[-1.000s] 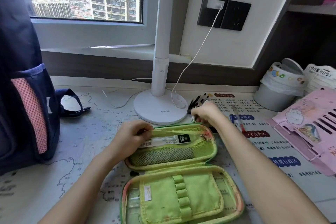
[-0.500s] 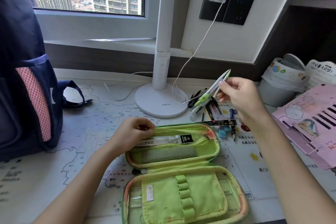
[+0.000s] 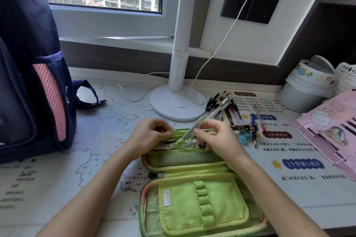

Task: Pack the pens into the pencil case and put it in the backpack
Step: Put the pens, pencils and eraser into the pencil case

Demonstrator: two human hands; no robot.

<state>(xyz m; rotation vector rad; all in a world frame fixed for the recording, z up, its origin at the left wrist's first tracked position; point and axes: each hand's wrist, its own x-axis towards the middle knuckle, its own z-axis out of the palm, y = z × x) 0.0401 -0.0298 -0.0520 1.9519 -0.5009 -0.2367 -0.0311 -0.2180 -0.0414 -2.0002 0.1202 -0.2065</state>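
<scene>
While the left hand (image 3: 149, 136) pinches the case (image 3: 183, 157) pocket open, the right hand (image 3: 215, 136) grips a pen (image 3: 189, 132) slanting tip-down leftward into it.

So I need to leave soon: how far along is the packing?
Early stage. The pencil case lies open on the desk, with a boxed item already in its far half. The left hand holds that half open while the right hand slides a green pen in. A pile of pens waits by the lamp; zipping up and loading the backpack remain.
</scene>
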